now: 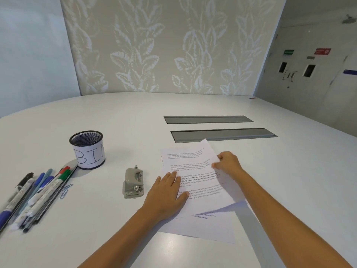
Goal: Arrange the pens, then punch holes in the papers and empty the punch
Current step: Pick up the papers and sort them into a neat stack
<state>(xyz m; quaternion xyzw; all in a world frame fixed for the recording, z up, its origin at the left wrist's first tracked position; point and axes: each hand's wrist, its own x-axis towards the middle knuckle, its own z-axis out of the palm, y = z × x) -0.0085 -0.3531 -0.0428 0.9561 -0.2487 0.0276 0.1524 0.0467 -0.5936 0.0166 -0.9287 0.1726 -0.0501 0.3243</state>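
Papers (195, 171) lie skewed on the table (135, 117) — squaring them carelessly could leave misaligned holes. Left hand (167, 192) presses flat, fingers spread, on the top sheet's left edge; right hand (227, 161) pinches its right edge. Punch (133, 183) sits just left of them — pens (36, 192) lie well beyond.

Two bare forearms, left grip (166, 192), right grip (228, 161), no sleeves

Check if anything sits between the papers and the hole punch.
Nothing visible does. The punch stands just left of the papers, with only bare table between; the left hand rests on the papers' near-left edge.
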